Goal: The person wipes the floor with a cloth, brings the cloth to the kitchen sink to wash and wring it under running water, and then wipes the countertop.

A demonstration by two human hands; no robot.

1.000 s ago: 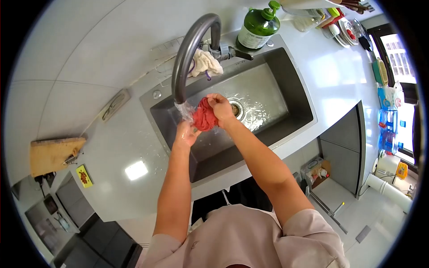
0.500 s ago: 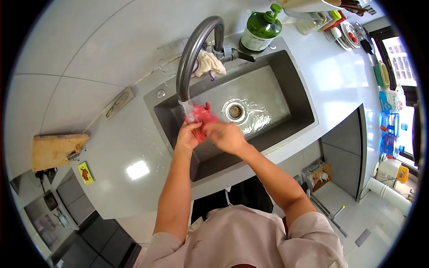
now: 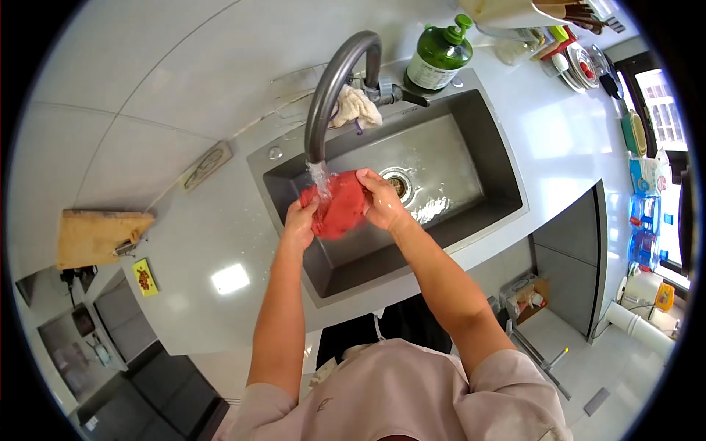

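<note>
A wet red cloth [image 3: 340, 208] is stretched between my two hands over the grey sink [image 3: 456, 158]. My left hand [image 3: 300, 220] grips its left edge, thumb on top. On the other side, my right hand [image 3: 382, 200] pinches the cloth's right edge. Water pours from the curved faucet [image 3: 321, 110] onto the upper left of the cloth. Beyond my right hand lies the round drain [image 3: 398, 185], partly covered by that hand. The fingers beneath the cloth are hidden.
Behind the sink stand a green pump bottle [image 3: 439, 57] and a cream rag [image 3: 357, 108] by the faucet base. A wooden board [image 3: 99, 239] leans at the far left, near a small yellow tray [image 3: 145, 277]. Stacked plates [image 3: 581, 67] are at the back right.
The bunched red cloth is now spread out flat between both hands. My right hand has moved from a blurred motion near the left one to the cloth's right edge.
</note>
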